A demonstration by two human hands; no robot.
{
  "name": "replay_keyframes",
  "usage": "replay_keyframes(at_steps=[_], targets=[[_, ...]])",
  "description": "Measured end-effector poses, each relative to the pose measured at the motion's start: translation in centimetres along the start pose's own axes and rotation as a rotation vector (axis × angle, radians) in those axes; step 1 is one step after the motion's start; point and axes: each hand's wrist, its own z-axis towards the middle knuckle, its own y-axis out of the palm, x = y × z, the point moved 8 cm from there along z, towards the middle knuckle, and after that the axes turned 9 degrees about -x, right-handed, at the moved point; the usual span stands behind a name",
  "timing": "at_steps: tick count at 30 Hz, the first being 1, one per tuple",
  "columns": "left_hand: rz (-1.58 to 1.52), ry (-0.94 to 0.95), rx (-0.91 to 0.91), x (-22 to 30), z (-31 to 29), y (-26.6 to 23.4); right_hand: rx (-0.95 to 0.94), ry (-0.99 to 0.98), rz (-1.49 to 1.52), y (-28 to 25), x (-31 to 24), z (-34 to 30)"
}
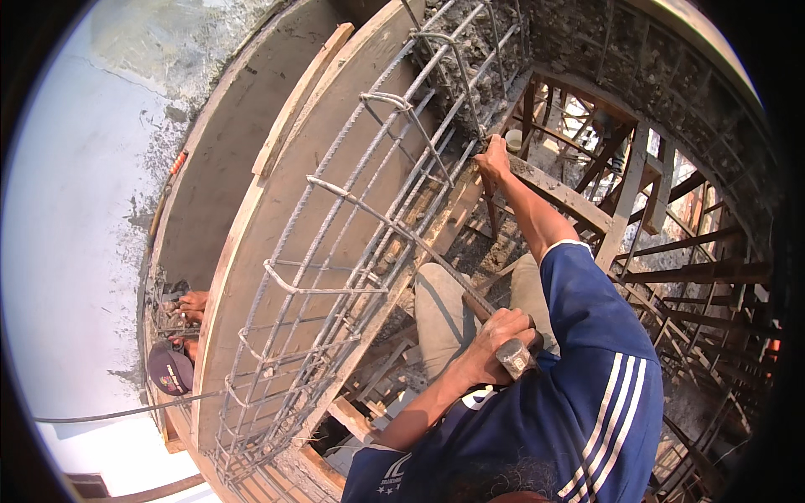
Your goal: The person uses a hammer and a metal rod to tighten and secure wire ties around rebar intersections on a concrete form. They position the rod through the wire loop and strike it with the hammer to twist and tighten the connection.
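Note:
My left hand (495, 344) is closed round a hammer (514, 359), close to its metal head, in front of my chest. A dark bar-like length (457, 272) runs from that hand toward the steel; I cannot tell whether it is the hammer's handle. My right arm stretches far forward. At its end my right hand (493, 159) has curled fingers at the timber edge by the foot of the rebar cage (335, 197); what they hold is hidden. Below that hand a dark, narrow piece (491, 210) points down.
A curved formwork panel (335, 126) stands left of the cage. Beyond it, another person's hands (194, 306) and cap (170, 369) show beside a pale wall (75, 210). On the right, timber beams (625, 197) and props (704, 272) cross an open drop. A pale bucket (513, 140) sits beyond.

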Motion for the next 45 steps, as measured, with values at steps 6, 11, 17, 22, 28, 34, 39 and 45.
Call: replay_keyframes(at_steps=[6, 11, 17, 22, 28, 34, 39, 45], targets=[[0.015, 0.019, -0.003, 0.0, -0.4, 1.0, 0.001, 0.140, -0.135, 1.1, -0.2, -0.1], [-0.020, -0.014, -0.020, -0.6, -0.3, 2.2, -0.069, 0.045, -0.354, 1.0, 0.6, -0.8], [-0.112, 0.011, 0.001, -0.5, 0.4, 2.6, -0.352, -0.261, -0.313, 2.6, 4.1, -8.3], [-0.065, 0.003, -0.001, -0.2, 0.0, 2.6, -0.317, -0.118, -0.251, 0.8, 6.9, -11.4], [0.020, -0.060, -0.102, -1.0, -1.1, 3.7, -0.255, -0.081, -0.245, 1.3, 1.5, -1.1], [-0.028, 0.004, 0.007, -0.2, -0.8, 3.1, -0.151, -0.142, -0.231, 1.8, 2.3, -0.2], [-0.081, 0.025, -0.025, 0.2, 0.1, 2.8, -0.332, -0.106, -0.503, 0.2, 8.1, -5.7], [-0.022, 0.019, 0.023, -0.6, -0.6, 2.4, -0.865, -0.112, -0.419, 1.2, 15.5, -21.1]])
